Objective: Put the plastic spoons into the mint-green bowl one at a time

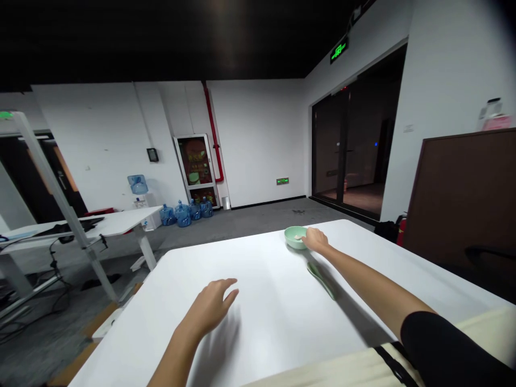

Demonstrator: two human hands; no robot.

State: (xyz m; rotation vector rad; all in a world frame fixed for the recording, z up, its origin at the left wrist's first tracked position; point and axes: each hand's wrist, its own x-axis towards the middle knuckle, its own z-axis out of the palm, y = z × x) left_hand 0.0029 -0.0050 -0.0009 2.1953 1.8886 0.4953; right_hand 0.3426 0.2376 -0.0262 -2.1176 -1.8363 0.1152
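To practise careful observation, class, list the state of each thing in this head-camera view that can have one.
left hand, open with fingers spread, over the white table
right hand, fingers at the bowl's rim
mint-green bowl, upright on the table, something pale inside
green spoon, lying on the table
blue water jugs, upright on the floor
exit sign, lit green

Touching right hand (pixel 315 240): bowl (pixel 293 237), glossy, smooth glaze (ceramic, by the look). Beneath left hand (pixel 209 307): tabletop (pixel 266 269), smooth, low-sheen white laminate.
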